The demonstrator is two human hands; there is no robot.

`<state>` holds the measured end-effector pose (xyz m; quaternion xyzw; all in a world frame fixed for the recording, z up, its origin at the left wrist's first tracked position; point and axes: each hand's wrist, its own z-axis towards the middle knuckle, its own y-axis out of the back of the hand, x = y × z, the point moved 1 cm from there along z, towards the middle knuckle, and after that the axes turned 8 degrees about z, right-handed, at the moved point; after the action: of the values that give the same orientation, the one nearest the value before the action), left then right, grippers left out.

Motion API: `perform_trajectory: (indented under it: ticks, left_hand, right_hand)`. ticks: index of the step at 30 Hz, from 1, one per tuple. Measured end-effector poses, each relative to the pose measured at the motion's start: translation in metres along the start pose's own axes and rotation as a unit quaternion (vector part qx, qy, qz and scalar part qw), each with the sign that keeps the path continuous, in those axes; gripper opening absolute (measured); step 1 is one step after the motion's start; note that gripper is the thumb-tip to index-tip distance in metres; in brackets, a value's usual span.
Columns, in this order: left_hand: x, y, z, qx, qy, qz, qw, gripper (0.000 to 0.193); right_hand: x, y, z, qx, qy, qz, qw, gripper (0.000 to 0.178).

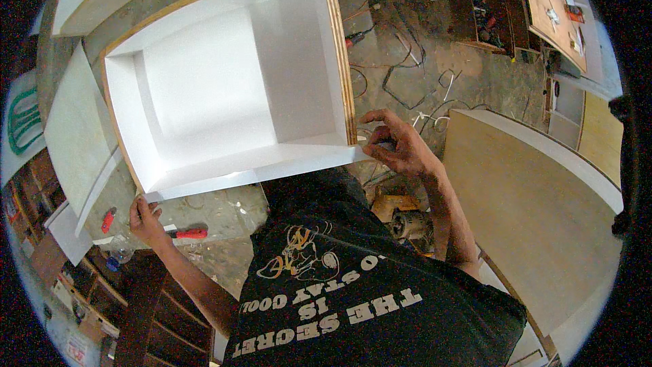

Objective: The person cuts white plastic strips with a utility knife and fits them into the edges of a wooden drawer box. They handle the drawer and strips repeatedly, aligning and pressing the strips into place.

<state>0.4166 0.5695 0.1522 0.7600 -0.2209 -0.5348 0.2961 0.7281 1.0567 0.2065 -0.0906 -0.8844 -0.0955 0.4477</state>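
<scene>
In front of me stands an open wooden box (204,88), white inside, with bare plywood edges on its left, far and right sides. A thin white edging strip (258,175) runs along its near edge. My left hand (144,221) is closed at the near left corner, thumb and fingers pinching the strip's end there. At the near right corner my right hand (401,146) pinches the other end, which sticks out a little past the box. Its upper finger is bent above the pinch. Whether the strip is stuck down cannot be told.
A red-handled tool (190,234) and a smaller red tool (109,219) lie near my left hand, by a clear bottle (121,251). A power tool (411,224) sits below my right forearm. A large panel (530,211) stands right; cables (407,98) cross the floor.
</scene>
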Motion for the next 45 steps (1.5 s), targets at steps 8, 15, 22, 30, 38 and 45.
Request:
perform_trajectory:
  ticks: [8, 15, 22, 30, 38, 45]
  left_hand:
    - [-0.003, 0.002, -0.003, 0.005, -0.009, 0.009, 1.0, 0.031]
    - [0.012, -0.001, 0.001, -0.012, -0.006, -0.015, 1.0, 0.028]
    - [0.002, -0.024, -0.017, -0.025, -0.076, -0.088, 0.993, 0.018]
    - [-0.032, -0.028, -0.04, -0.028, -0.027, -0.11, 0.993, 0.022]
    - [-0.017, -0.038, -0.04, -0.068, -0.012, -0.17, 0.983, 0.019]
    - [-0.021, -0.057, -0.043, -0.146, 0.032, -0.295, 0.944, 0.015]
  right_hand:
    - [-0.005, -0.002, 0.003, -0.004, 0.002, 0.003, 1.0, 0.048]
    - [-0.022, 0.001, 0.004, 0.002, 0.017, 0.055, 0.998, 0.049]
    - [-0.043, -0.008, -0.002, -0.056, 0.074, 0.107, 0.99, 0.043]
    - [-0.054, -0.001, -0.004, -0.046, 0.111, 0.072, 0.99, 0.046]
    - [-0.057, -0.006, -0.001, -0.055, 0.131, 0.081, 0.987, 0.047]
    - [-0.056, 0.005, 0.005, -0.01, 0.094, 0.1, 0.99, 0.05]
